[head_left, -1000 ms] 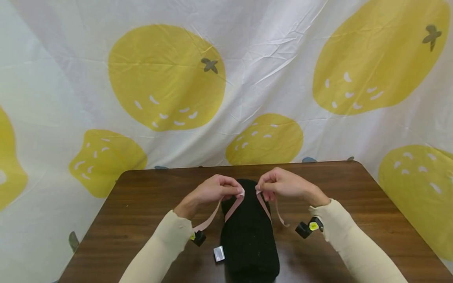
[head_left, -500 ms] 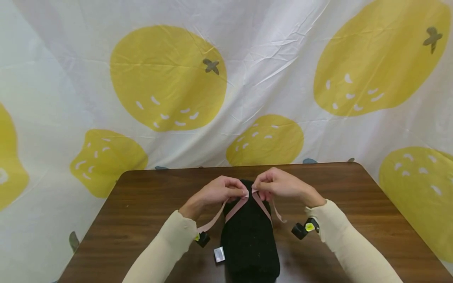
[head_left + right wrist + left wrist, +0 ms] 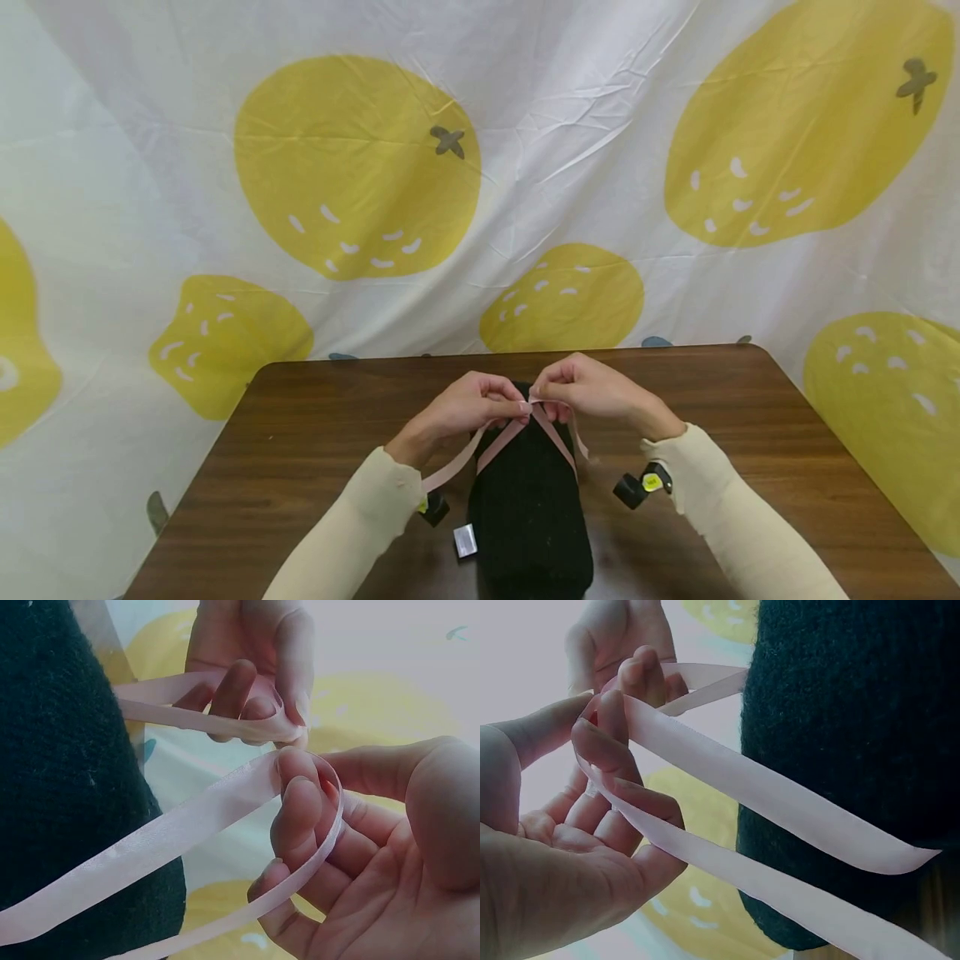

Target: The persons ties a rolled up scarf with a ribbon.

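Observation:
A long black, fuzzy-surfaced object lies on the table, with a pale pink satin ribbon coming up around its sides. My left hand pinches one length of the ribbon between thumb and fingertips, above the far part of the object. Close beside it, the right hand pinches the other length. The fingertips of both hands nearly meet, and the two lengths form a V on the black surface. Loose ribbon tails hang outward from each hand. In the right wrist view, the ribbon loops over the right fingers.
The dark brown wooden table has rounded far corners. A small white-and-dark tag sticks out at the black object's left side. Behind the table hangs a white cloth printed with yellow fruit. Each wrist carries a small black camera.
Both hands have moved toward each other, bringing the two pinched ribbon lengths together over the black object. The right-hand tail now arches over the fingers. The black object has stayed in place.

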Tool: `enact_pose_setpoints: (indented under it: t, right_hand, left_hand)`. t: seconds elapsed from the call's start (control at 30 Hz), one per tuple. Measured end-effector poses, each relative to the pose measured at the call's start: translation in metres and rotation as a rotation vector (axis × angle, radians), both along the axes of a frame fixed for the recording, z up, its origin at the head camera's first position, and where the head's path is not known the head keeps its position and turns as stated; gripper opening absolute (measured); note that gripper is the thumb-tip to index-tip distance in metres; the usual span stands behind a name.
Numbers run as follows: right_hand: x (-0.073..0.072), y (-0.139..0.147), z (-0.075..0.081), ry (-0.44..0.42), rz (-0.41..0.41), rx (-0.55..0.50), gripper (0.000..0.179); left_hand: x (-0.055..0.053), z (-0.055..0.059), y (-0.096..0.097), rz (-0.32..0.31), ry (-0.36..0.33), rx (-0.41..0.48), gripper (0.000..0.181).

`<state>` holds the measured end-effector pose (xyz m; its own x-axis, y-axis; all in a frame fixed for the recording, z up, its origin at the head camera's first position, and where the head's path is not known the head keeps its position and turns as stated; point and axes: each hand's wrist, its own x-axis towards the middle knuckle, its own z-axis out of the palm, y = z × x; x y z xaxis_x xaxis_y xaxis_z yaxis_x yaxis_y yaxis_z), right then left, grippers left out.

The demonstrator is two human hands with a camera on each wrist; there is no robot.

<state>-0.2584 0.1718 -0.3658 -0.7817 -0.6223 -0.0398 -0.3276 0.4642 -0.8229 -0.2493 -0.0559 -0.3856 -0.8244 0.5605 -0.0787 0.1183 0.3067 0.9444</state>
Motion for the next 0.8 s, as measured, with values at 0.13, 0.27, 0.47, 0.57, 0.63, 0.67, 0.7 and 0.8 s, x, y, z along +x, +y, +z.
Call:
enact_pose_setpoints:
  t: [0.13,0.27,0.47,0.57,0.63,0.67,0.7,0.8]
  right_hand:
    - [0.000,0.000,0.000,0.005,-0.008,-0.003,0.025]
    - [0.001,-0.002,0.000,0.011,-0.019,-0.006,0.026]
    - [0.002,-0.005,0.003,0.014,-0.028,-0.014,0.026]
    - [0.003,-0.007,0.003,0.013,-0.028,-0.022,0.026]
    - [0.004,-0.008,0.002,0.012,-0.023,-0.027,0.026]
    - [0.004,-0.009,0.002,0.010,-0.019,-0.030,0.026]
    - [0.005,-0.009,0.002,0.011,-0.015,-0.032,0.027]
    - [0.005,-0.010,0.002,0.015,-0.005,-0.037,0.027]
  left_hand:
    - [0.000,-0.002,0.000,0.014,0.037,-0.043,0.020]
    - [0.000,-0.002,0.001,0.029,0.047,-0.060,0.022]
    - [0.002,-0.001,0.003,0.055,0.023,-0.016,0.022]
    - [0.001,-0.002,0.004,0.077,0.003,-0.003,0.026]
    - [0.001,-0.002,0.006,0.083,-0.015,0.003,0.028]
    - [0.001,-0.003,0.006,0.083,-0.024,0.005,0.030]
    - [0.001,-0.003,0.006,0.084,-0.025,0.002,0.032]
    - [0.001,-0.004,0.007,0.087,-0.021,-0.019,0.035]
